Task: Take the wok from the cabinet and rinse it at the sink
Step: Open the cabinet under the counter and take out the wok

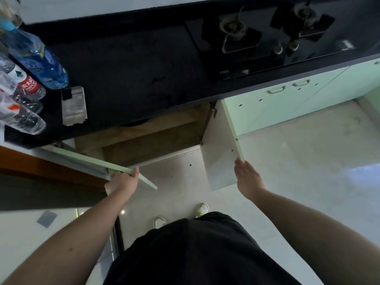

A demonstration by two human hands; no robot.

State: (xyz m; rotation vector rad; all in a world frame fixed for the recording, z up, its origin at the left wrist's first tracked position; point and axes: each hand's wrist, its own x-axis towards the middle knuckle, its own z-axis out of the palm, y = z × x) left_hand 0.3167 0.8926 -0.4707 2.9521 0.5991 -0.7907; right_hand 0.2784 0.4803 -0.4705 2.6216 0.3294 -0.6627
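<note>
Wok: only a dark curved edge shows inside the open cabinet (148,136), tucked just under the lip of the worktop (123,79) — too little to tell whether it is the wok or not. The cabinet's inside is bare brown board, with a step-like shelf. Both pale green doors stand swung out. The left hand (121,181) reaches forward with the arm nearly straight, its fingers curled over the thin top edge of the left door (98,161), gripping it. The right hand (247,177) is flat, fingers straight and together, fingertips touching the outer corner of the right door (220,153), whose inner face is plain white. The worktop is black and matte — a glossy black gas hob (267,38) is set into it, and clear plastic bottles (28,79) lie at its left end beside a phone (74,105). Below, the floor is pale glossy tile.
</note>
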